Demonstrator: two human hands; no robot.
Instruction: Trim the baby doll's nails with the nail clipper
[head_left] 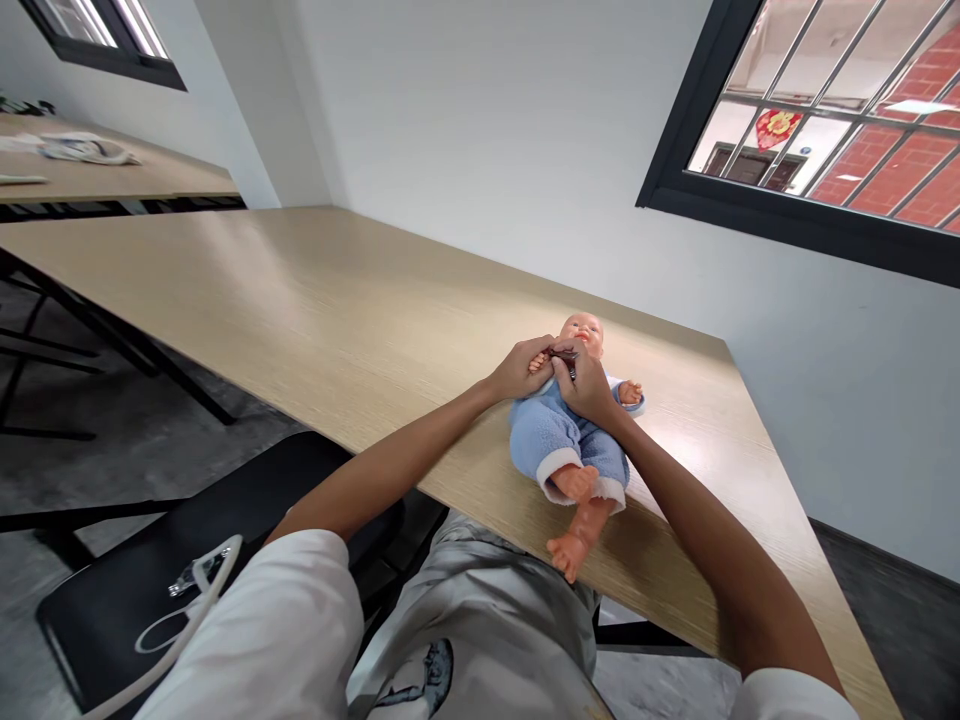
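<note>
A baby doll (566, 420) in a blue fleecy suit with white cuffs lies on its back on the light wood table (300, 290), its bare legs reaching toward the table's near edge. My left hand (517, 368) grips the doll's small raised hand (538, 362) near its chin. My right hand (581, 385) lies over the doll's chest, pinching a small dark tool (564, 358). The tool is partly hidden by my fingers, and its exact kind is hard to tell. The doll's other arm (630, 393) rests free on the table.
The table's far side meets a white wall, with a barred window (810, 130) at upper right. A second table (97, 165) with papers or cloth stands at upper left. A black chair (150, 590) with a white cord on it sits below my left arm.
</note>
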